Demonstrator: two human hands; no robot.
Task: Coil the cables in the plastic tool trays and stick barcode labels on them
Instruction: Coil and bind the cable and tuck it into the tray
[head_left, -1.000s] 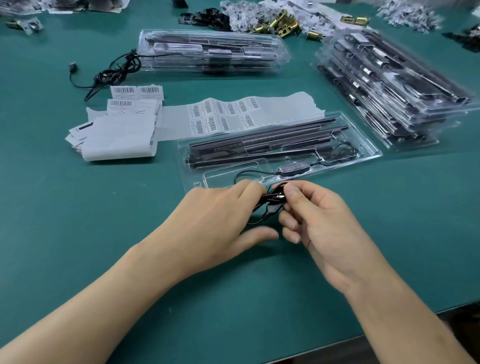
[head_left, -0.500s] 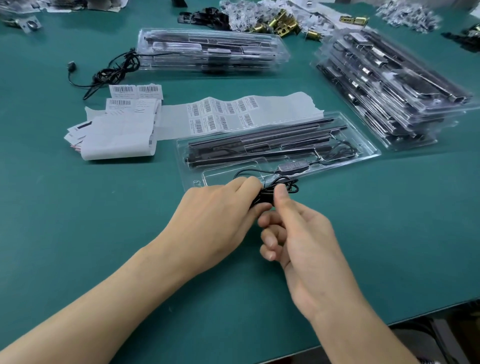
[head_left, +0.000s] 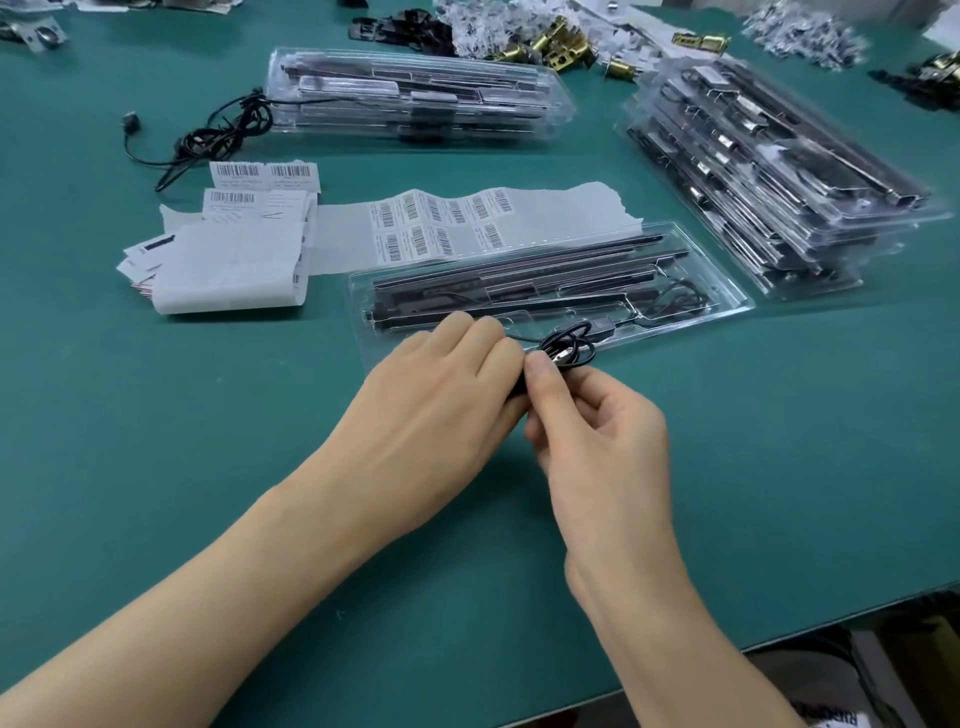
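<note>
The right hand (head_left: 597, 441) pinches the coiled cable (head_left: 571, 347) between thumb and forefinger, while the left hand (head_left: 441, 384), fingers curled, grips its near end. The loops stretch rightward over the tray (head_left: 730, 310), which lies lengthwise left-right just beyond the knuckles; the label sheet (head_left: 467, 223) lies behind it
</note>
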